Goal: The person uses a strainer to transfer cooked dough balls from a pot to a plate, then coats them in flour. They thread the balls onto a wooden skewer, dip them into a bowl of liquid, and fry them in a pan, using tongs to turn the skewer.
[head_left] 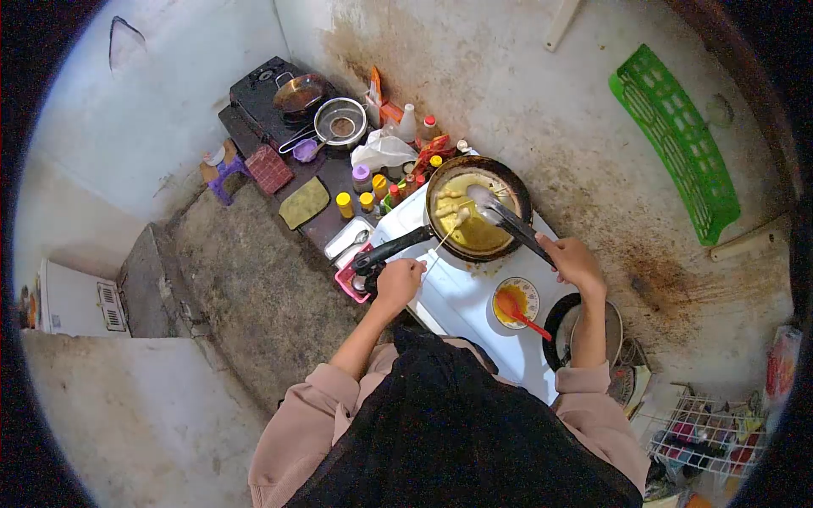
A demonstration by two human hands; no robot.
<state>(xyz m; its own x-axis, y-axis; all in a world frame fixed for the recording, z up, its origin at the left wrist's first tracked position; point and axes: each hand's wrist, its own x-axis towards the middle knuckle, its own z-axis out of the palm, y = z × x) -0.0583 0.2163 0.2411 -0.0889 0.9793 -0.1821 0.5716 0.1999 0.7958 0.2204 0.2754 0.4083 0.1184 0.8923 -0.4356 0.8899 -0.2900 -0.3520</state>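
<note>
My left hand (400, 283) is closed on a thin skewer (439, 243), just below the black pan handle (398, 245). A pale lump of food sits on the skewer's far end, over the frying pan (524, 190). My right hand (573, 262) grips dark tongs (527, 230), their pale, shiny tips reaching into the pan. Yellowish pieces of food (453, 206) lie in the pan's oil. Nearer to me stands a patterned bowl (532, 292) of orange sauce, with a red spoon (532, 324) resting in it.
Several bottles and jars (378, 186) stand left of the pan. A pink basket (350, 279) with a white tray (341, 235) sits by the handle. Behind are a strainer (340, 121) and a pot (298, 93). Another dark pan (555, 330) lies by my right forearm.
</note>
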